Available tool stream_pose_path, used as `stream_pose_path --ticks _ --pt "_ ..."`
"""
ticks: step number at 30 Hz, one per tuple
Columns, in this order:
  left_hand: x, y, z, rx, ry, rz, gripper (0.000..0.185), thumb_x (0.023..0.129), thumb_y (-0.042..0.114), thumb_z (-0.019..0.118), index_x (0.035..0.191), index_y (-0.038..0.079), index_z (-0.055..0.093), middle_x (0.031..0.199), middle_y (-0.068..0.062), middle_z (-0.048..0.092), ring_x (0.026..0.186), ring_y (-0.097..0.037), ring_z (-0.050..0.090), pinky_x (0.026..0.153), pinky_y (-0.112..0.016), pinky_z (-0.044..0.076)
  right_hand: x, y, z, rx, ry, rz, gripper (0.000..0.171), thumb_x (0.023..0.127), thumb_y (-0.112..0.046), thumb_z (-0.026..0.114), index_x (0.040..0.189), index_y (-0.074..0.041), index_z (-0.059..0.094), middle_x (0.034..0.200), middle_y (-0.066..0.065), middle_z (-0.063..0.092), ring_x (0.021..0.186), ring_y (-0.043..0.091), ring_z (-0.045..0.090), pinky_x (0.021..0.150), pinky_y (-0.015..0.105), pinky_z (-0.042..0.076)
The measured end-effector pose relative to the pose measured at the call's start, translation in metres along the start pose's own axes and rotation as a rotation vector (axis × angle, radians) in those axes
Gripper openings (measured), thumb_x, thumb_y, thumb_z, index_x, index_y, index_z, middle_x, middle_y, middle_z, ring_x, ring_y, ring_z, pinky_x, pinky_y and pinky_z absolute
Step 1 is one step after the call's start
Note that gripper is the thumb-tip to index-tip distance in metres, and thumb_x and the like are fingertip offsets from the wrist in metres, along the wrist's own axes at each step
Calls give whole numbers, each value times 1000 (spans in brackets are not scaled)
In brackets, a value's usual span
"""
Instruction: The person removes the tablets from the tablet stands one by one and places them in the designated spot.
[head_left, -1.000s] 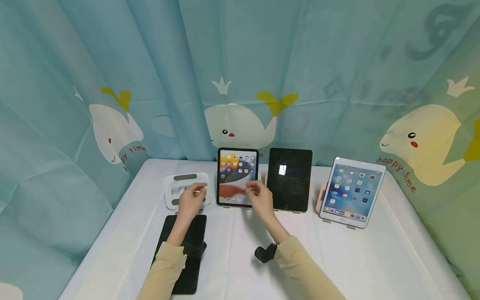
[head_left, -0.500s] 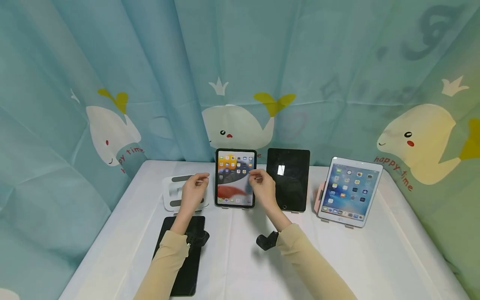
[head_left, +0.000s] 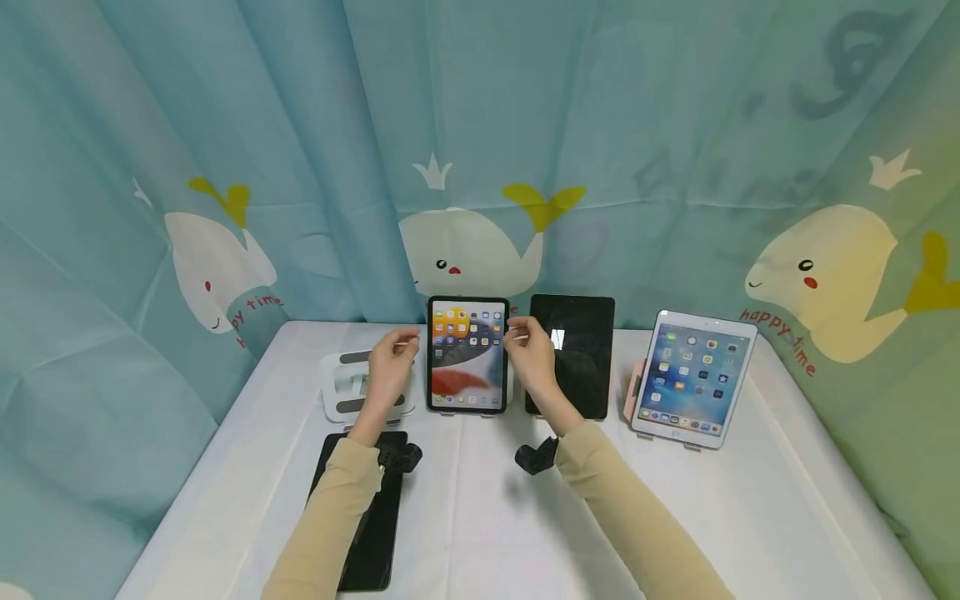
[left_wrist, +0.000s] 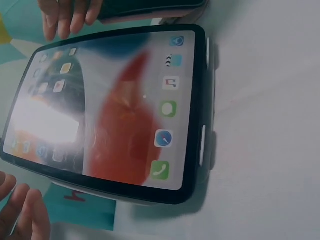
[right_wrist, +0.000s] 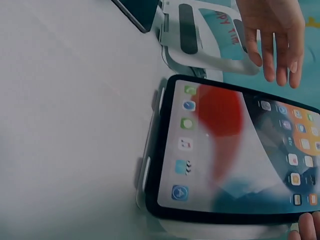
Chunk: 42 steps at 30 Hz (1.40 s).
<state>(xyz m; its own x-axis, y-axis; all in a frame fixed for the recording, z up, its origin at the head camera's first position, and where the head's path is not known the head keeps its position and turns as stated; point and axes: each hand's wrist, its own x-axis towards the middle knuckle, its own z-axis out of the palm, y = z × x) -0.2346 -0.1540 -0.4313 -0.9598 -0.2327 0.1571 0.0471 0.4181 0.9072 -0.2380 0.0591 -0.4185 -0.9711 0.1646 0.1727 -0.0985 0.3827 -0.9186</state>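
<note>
In the head view, a tablet (head_left: 467, 357) with a lit home screen leans on a stand at the back of the table. Beside its left edge hovers my left hand (head_left: 390, 371), loosely bent and holding nothing, in front of a white stand (head_left: 352, 407). My right hand (head_left: 534, 358) is at the tablet's right edge, partly over a dark tablet (head_left: 581, 342). In the right wrist view, the right fingertips (right_wrist: 306, 227) are close to the lit tablet's edge; whether they touch is unclear. The left hand (right_wrist: 277, 35) there shows straight, slightly spread fingers apart from the tablet.
A black tablet (head_left: 378, 533) lies flat under the left forearm. At the right, a white tablet (head_left: 693, 379) with a lit screen leans on a pink stand (head_left: 633, 387). A blue curtain (head_left: 480, 125) with whale prints hangs behind the white-covered table (head_left: 480, 517).
Both hands have moved farther up along the lit tablet's sides. My right hand has shifted from in front of its screen out to its right edge. The tablets stay in place.
</note>
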Motion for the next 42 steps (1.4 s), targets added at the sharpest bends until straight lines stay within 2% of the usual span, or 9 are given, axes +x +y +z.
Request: stream_pose_path --ticks 4,8,14,18,22,29,37,42 --pt "6 1 3 -21 -12 -14 27 96 13 55 120 4 64 116 -16 63 99 -25 61 74 -21 51 5 -1 -1 -22 -8 -1 28 91 -8 60 119 -6 61 105 14 64 95 30 63 80 41 52" --pt "12 3 5 -27 -21 0 28 96 12 54 121 3 63 115 -17 62 97 -25 59 73 -21 49 9 0 -2 -53 4 -19 29 91 -8 59 121 -7 59 109 14 63 97 30 62 81 43 51" --pt "20 6 7 25 -29 41 28 96 12 53 121 2 63 116 -18 62 101 -29 57 83 -34 48 13 0 0 -77 3 -22 33 91 -8 59 124 -8 56 114 13 62 100 29 63 81 43 52" --pt "27 11 8 37 -58 56 28 97 11 52 122 2 62 116 -18 61 102 -29 58 86 -37 49 16 -1 0 -94 3 -22 34 92 -8 58 125 -8 55 113 13 62 101 29 64 81 43 53" --pt "32 14 9 7 -82 27 30 98 11 51 126 4 60 116 -16 60 98 -25 60 82 -35 54 20 -1 0 -117 -3 -25 32 92 -10 57 125 -9 55 113 12 63 101 28 64 80 42 53" --pt "37 14 12 -67 -89 -25 32 97 10 52 128 2 57 117 -19 58 87 -17 56 85 -40 56 25 -4 2 -162 -21 -28 31 95 -13 55 126 -11 55 114 12 65 102 29 64 79 43 53" --pt "41 12 17 -68 -100 -47 33 98 13 52 129 3 57 120 -18 59 83 -15 56 80 -34 57 28 -5 3 -212 -12 -26 31 95 -16 55 125 -11 55 110 13 66 98 28 66 77 44 52" --pt "41 14 18 -46 -84 -30 33 98 13 52 129 3 57 117 -19 60 77 -12 54 76 -31 56 29 -5 4 -217 1 -33 30 94 -15 54 124 -11 55 108 12 67 93 28 66 74 43 51"
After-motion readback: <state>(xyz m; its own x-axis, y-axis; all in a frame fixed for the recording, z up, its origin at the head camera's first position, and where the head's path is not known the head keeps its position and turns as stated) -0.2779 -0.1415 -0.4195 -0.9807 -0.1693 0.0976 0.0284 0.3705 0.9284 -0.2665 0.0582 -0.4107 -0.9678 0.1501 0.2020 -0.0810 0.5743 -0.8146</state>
